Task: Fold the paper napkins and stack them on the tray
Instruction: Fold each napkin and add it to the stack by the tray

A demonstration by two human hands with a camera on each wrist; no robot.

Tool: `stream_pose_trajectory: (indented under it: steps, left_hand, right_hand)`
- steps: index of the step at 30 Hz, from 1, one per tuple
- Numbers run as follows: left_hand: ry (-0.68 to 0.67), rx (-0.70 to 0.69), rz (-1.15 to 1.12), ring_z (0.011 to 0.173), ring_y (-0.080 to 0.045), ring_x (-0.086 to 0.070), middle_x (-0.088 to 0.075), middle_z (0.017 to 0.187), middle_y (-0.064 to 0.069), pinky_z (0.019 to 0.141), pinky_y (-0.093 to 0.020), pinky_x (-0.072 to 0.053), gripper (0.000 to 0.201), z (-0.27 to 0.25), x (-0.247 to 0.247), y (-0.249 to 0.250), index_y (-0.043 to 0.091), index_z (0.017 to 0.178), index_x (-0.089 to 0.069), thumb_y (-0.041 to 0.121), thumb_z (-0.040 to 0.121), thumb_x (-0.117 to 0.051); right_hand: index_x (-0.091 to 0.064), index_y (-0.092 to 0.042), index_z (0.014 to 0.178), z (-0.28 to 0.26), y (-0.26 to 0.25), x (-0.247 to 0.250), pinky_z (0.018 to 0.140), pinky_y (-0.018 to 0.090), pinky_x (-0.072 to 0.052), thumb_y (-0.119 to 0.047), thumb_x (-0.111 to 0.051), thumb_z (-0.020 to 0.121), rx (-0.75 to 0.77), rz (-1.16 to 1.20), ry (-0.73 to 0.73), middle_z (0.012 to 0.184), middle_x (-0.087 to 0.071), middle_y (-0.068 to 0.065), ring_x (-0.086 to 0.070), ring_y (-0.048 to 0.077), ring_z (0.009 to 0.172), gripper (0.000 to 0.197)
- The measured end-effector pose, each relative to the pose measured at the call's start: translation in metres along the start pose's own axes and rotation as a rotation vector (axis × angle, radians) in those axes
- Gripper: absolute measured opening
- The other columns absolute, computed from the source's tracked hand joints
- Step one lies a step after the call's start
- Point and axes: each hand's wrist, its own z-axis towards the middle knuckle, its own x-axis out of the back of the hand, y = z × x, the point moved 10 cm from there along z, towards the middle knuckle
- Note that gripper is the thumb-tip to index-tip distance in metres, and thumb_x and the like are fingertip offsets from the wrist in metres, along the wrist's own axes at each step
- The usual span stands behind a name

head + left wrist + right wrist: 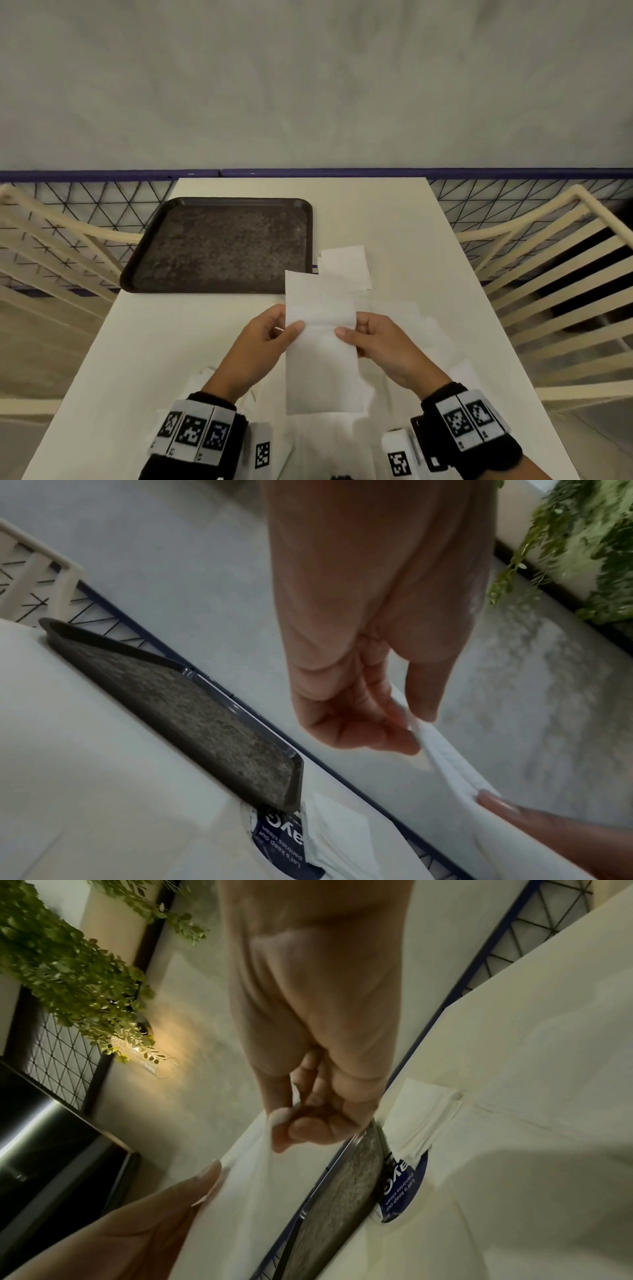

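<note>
A long white paper napkin (322, 342) hangs in the air above the white table (171, 342), held by both hands. My left hand (274, 334) pinches its left edge (438, 750) between thumb and fingers. My right hand (359, 334) pinches the right edge (253, 1150) the same way. The napkin's near part droops toward me. The dark tray (219, 246) lies at the far left of the table with nothing on it. A small pile of folded napkins (346, 267) lies on the table just right of the tray.
More white napkins (411, 318) lie spread on the table under and right of my hands. Cream slatted chairs (548, 291) flank the table on both sides. A blue-railed wire fence (102, 202) runs behind it. A blue round sticker (281, 840) lies by the tray's corner.
</note>
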Motion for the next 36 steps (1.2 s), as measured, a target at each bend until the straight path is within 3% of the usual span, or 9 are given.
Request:
stream_pose_trajectory:
  steps: [2, 5, 8, 13, 16, 22, 26, 32, 36]
  left_hand:
    - [-0.017, 0.0, -0.027, 0.079, -0.014, -0.065, -0.066, 0.094, -0.015, 0.07, -0.022, -0.052, 0.009, -0.009, -0.001, -0.003, 0.015, 0.097, -0.062, 0.016, 0.091, -0.055]
    - [-0.011, -0.039, -0.095, 0.075, -0.009, -0.066, -0.071, 0.082, 0.001, 0.068, -0.021, -0.052, 0.011, -0.02, -0.001, 0.002, 0.004, 0.097, -0.062, 0.007, 0.092, -0.052]
    - [-0.001, -0.096, -0.13, 0.074, -0.006, -0.066, -0.073, 0.081, 0.004, 0.067, -0.016, -0.051, 0.02, -0.028, 0.001, 0.01, 0.01, 0.092, -0.066, 0.001, 0.092, -0.048]
    - [0.025, -0.166, -0.083, 0.081, -0.007, -0.065, -0.072, 0.086, 0.005, 0.071, -0.013, -0.048, 0.03, -0.037, 0.008, 0.016, 0.014, 0.085, -0.071, -0.004, 0.091, -0.047]
    - [0.024, -0.248, 0.026, 0.091, -0.005, -0.062, -0.068, 0.094, 0.01, 0.08, -0.015, -0.046, 0.042, -0.042, 0.012, 0.021, 0.022, 0.082, -0.074, -0.007, 0.089, -0.045]
    - [-0.01, -0.24, -0.079, 0.093, -0.004, -0.061, -0.068, 0.097, 0.011, 0.08, -0.013, -0.048, 0.032, -0.05, 0.012, 0.024, 0.025, 0.085, -0.073, 0.017, 0.081, -0.042]
    - [0.021, -0.142, -0.13, 0.088, 0.001, -0.062, -0.067, 0.096, 0.018, 0.073, -0.01, -0.05, 0.021, -0.05, 0.009, 0.016, 0.024, 0.097, -0.065, 0.026, 0.096, -0.044]
    - [0.038, -0.129, 0.104, 0.075, 0.001, -0.063, -0.069, 0.085, 0.018, 0.066, -0.009, -0.047, 0.018, -0.045, 0.005, -0.001, 0.025, 0.078, -0.069, 0.021, 0.09, -0.056]
    - [0.034, -0.219, 0.224, 0.084, 0.002, -0.06, -0.065, 0.086, 0.03, 0.066, -0.007, -0.046, 0.019, -0.048, 0.002, 0.004, 0.036, 0.074, -0.066, 0.023, 0.087, -0.061]
  right_hand:
    - [-0.066, -0.009, 0.11, -0.007, -0.001, -0.001, 0.078, 0.027, -0.056, -0.009, -0.057, 0.09, 0.014, 0.056, 0.003, 0.102, -0.074, 0.007, -0.07, 0.019, 0.092, 0.021]
    - [-0.064, -0.009, 0.114, -0.016, 0.0, -0.005, 0.084, 0.03, -0.056, -0.007, -0.053, 0.092, 0.027, 0.107, -0.01, 0.108, -0.072, 0.009, -0.068, 0.021, 0.097, 0.025]
    - [-0.066, -0.006, 0.111, -0.021, 0.001, -0.006, 0.085, 0.031, -0.054, -0.003, -0.051, 0.092, 0.043, 0.142, 0.006, 0.109, -0.071, 0.011, -0.067, 0.021, 0.097, 0.024]
    - [-0.069, -0.002, 0.09, -0.029, -0.006, -0.009, 0.065, 0.014, -0.05, 0.012, -0.044, 0.089, 0.072, 0.134, -0.015, 0.082, -0.074, -0.004, -0.066, 0.008, 0.073, 0.029]
    - [-0.072, -0.005, 0.083, -0.031, -0.008, -0.009, 0.065, 0.015, -0.049, 0.009, -0.043, 0.088, 0.056, 0.166, -0.039, 0.085, -0.074, 0.0, -0.066, 0.011, 0.076, 0.033]
    - [-0.077, -0.017, 0.08, -0.038, -0.016, -0.007, 0.079, 0.02, -0.049, -0.014, -0.051, 0.077, 0.129, 0.09, -0.035, 0.092, -0.073, 0.0, -0.064, 0.013, 0.088, 0.026]
    - [-0.077, -0.021, 0.08, -0.044, -0.022, -0.006, 0.079, 0.015, -0.047, 0.005, -0.05, 0.087, 0.192, -0.067, -0.008, 0.09, -0.073, -0.009, -0.062, 0.004, 0.088, 0.039]
    - [-0.077, -0.027, 0.078, -0.049, -0.026, -0.009, 0.081, 0.011, -0.043, 0.008, -0.05, 0.085, 0.26, -0.24, -0.015, 0.093, -0.07, -0.012, -0.062, 0.006, 0.096, 0.045]
    - [-0.072, -0.03, 0.086, -0.054, -0.028, -0.01, 0.088, 0.018, -0.045, -0.013, -0.059, 0.08, 0.317, -0.302, -0.003, 0.103, -0.069, -0.013, -0.061, 0.006, 0.102, 0.022]
